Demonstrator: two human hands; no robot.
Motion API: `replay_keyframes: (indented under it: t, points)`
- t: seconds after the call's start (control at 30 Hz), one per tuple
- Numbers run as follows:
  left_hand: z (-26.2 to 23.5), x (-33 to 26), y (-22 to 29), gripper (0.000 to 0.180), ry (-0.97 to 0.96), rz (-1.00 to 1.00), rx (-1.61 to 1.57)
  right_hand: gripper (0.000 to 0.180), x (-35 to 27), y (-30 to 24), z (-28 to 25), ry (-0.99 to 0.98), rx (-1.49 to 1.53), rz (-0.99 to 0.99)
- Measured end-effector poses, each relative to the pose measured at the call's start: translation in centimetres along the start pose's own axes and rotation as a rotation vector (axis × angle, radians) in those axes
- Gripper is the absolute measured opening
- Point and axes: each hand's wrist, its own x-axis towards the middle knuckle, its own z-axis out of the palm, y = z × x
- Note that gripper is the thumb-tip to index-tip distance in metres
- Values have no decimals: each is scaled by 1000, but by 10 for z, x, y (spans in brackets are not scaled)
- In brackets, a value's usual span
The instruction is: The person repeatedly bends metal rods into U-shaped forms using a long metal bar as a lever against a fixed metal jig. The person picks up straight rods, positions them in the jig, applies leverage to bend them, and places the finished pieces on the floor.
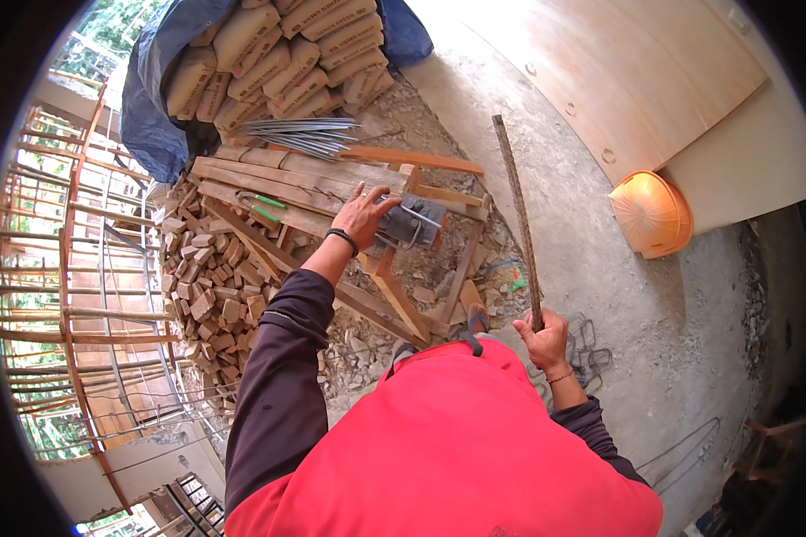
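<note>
My right hand [544,344] is closed round the lower end of a long, rusty steel bar [517,201], which points away from me over the concrete. Ahead and to the left, my left hand [362,217] rests at the end of a rough wooden bench [309,186]. Its fingers are on a thin bent steel rod [425,217], lying over a dark block [414,224] fixed to the bench top. The hand hides part of the rod, and its grip shows only in part. Two green-handled tools [267,208] lie on the planks left of that hand.
Cut steel rods [300,132] lie at the bench's far end, before stacked sacks [287,58] under a blue tarp [157,98]. Broken bricks [210,286] are heaped left. An orange hard hat [651,215] sits by plywood sheets [636,63]. Bent wire stirrups [589,353] lie beside my right hand.
</note>
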Motion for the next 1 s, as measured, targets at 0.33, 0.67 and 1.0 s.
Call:
replay_keyframes:
  t: [0.33,0.67,1.0]
  points:
    - [12,-3,7,68,122,-28,172,43,27,-9,-29,-134,-84,-177]
    - [25,-8,12,55,83,-106,121,56,103,56,-100,-352,-477,-15]
    - [34,-3,12,54,212,-161,-24,61,224,73,-129,-674,-908,-214]
